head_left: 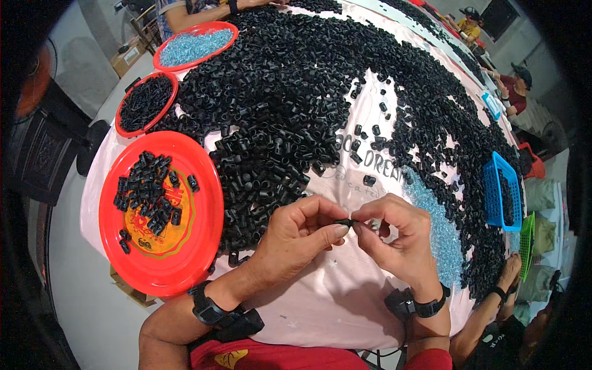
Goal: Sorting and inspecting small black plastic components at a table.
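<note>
Evidently both hands, left hand [296, 231] and right hand [394, 237], pinch one small black tube piece [345, 222] between narrowed fingers, raised over the counter [320, 296] for close work; the red plate [197, 246] sits by the left for reach.

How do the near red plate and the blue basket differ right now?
The near red plate is round, shallow and lies at the person's left; the blue basket is rectangular, slotted, deeper and lies at the right. The plate's black parts are spread loosely; the basket's sit inside its walls. Both hold small black parts.
</note>
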Action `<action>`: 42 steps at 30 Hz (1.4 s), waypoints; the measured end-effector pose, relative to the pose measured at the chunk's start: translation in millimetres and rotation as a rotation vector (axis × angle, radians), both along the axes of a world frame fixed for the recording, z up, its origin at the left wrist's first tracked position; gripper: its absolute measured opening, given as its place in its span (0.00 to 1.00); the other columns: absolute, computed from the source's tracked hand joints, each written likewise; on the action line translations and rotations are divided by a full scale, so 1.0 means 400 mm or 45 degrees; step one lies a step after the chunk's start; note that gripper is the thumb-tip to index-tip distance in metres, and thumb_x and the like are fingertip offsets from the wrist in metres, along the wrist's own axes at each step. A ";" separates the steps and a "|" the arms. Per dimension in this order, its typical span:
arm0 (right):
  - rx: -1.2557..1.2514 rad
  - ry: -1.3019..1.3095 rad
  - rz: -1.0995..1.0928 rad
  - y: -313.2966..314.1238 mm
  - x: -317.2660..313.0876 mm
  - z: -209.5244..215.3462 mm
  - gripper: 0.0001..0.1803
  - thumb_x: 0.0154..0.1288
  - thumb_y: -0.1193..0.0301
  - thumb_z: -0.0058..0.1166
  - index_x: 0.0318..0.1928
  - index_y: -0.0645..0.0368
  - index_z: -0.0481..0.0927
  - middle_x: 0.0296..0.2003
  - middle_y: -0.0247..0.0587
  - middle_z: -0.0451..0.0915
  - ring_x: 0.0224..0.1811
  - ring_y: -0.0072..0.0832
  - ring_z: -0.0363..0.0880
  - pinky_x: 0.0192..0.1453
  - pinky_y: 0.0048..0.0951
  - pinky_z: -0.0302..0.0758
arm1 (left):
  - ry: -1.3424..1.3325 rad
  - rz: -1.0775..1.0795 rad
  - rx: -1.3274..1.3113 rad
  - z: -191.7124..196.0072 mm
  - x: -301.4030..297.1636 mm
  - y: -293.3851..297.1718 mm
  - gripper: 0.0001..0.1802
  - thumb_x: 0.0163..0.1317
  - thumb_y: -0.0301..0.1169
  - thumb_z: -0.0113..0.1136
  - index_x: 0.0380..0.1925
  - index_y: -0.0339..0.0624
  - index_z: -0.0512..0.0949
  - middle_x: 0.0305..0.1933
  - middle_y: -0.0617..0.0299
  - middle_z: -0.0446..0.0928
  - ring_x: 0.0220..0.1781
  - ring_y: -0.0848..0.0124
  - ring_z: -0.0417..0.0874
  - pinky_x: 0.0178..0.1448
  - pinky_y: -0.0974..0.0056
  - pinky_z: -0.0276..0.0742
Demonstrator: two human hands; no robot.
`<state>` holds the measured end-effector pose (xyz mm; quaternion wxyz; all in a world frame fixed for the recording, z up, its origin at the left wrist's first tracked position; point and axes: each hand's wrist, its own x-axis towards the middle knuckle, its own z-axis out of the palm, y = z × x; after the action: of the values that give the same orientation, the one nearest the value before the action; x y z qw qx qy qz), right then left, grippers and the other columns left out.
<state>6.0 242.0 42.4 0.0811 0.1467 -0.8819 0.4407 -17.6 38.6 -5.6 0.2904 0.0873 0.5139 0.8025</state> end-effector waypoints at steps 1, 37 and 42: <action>0.001 -0.001 0.009 0.000 0.000 0.000 0.08 0.57 0.79 0.67 0.39 0.61 0.87 0.30 0.39 0.84 0.27 0.25 0.79 0.26 0.24 0.70 | -0.001 0.000 0.000 0.002 0.004 0.000 0.12 0.71 0.25 0.65 0.52 0.36 0.80 0.46 0.62 0.85 0.46 0.77 0.86 0.52 0.71 0.83; 0.026 -0.077 0.021 0.001 0.011 0.027 0.08 0.53 0.82 0.68 0.35 0.63 0.84 0.30 0.44 0.83 0.30 0.39 0.81 0.33 0.34 0.77 | 0.040 0.006 -0.251 0.021 0.026 0.028 0.10 0.72 0.24 0.63 0.50 0.34 0.83 0.41 0.64 0.85 0.39 0.80 0.83 0.44 0.72 0.81; 0.178 0.154 0.083 -0.013 0.013 0.007 0.09 0.52 0.83 0.66 0.35 0.63 0.82 0.29 0.45 0.82 0.31 0.43 0.81 0.36 0.38 0.78 | 0.201 0.107 -0.395 -0.002 0.029 0.027 0.08 0.70 0.25 0.64 0.44 0.32 0.83 0.32 0.64 0.86 0.33 0.82 0.83 0.37 0.72 0.80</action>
<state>11.3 236.6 45.1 0.1093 0.2071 -0.8986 0.3710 -5.9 49.4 -6.3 0.2251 0.0828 0.6559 0.7157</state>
